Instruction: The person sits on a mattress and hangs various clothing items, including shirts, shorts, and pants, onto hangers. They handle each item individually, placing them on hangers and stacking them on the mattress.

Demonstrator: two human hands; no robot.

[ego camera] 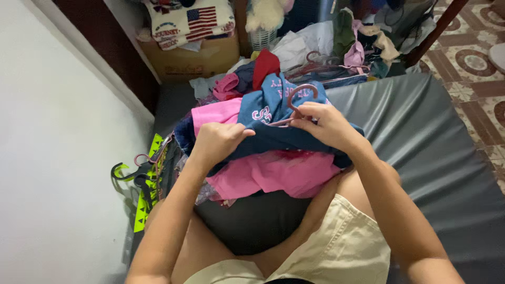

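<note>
Blue shirt [273,113] with a pink hanger [300,100] in its neck sits on the pink cloth [273,171], bunched between both hands. Left hand [218,139] fingers closed tight on the shirt's edge; right hand [326,123] fingers pinched shut on shirt and hanger just below the hook. More hangers [139,176] lie left of the left fingers, clothes pile [326,47] beyond, grey mat [421,137] underneath.

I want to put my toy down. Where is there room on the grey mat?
The grey mat is bare to the right of the right hand, out to the tiled floor. It is crowded ahead: the pink cloth, blue shirt and clothes pile. Hangers fill the left edge.
</note>
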